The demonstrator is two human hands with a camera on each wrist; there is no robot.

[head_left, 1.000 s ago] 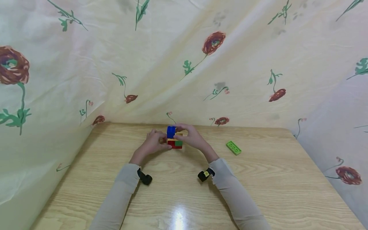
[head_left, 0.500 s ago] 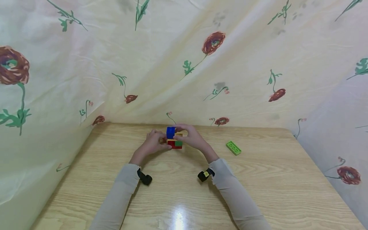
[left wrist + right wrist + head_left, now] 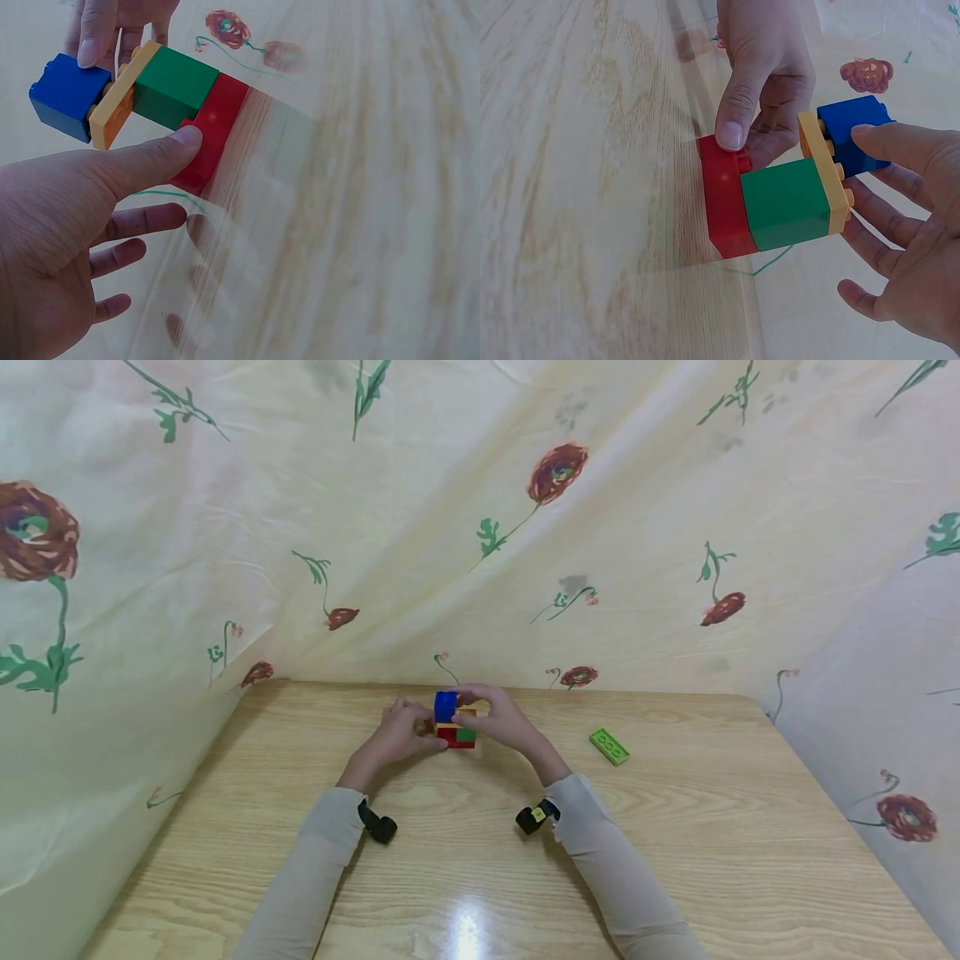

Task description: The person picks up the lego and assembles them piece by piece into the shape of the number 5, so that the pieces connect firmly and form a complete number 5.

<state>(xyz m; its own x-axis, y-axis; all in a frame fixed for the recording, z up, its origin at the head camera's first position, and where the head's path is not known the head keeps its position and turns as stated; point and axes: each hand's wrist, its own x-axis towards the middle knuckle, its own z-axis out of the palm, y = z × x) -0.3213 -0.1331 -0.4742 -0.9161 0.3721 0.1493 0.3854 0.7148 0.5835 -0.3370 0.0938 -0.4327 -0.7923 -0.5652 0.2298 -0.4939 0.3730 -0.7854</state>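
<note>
A small stack stands near the table's back edge: a red brick (image 3: 454,742) at the bottom, a green brick (image 3: 786,204) on it, a thin yellow-orange plate (image 3: 124,97) above, and a blue brick (image 3: 446,706) on the plate's left end. The left hand (image 3: 399,732) grips the red brick at its left end, its thumb on the near side. With thumb and fingers the right hand (image 3: 495,718) pinches the blue brick. In the left wrist view, studs show between the blue brick (image 3: 70,97) and the plate; whether it is fully pressed down, I cannot tell.
A bright green plate with studs (image 3: 609,747) lies on the wooden table (image 3: 720,827), right of the hands. A floral cloth (image 3: 420,527) hangs behind the table and along both sides. Both wrists wear black straps with small devices.
Over the last second the blue brick has tilted very slightly in the right hand's pinch. Both arms and the rest of the stack look unmoved.
</note>
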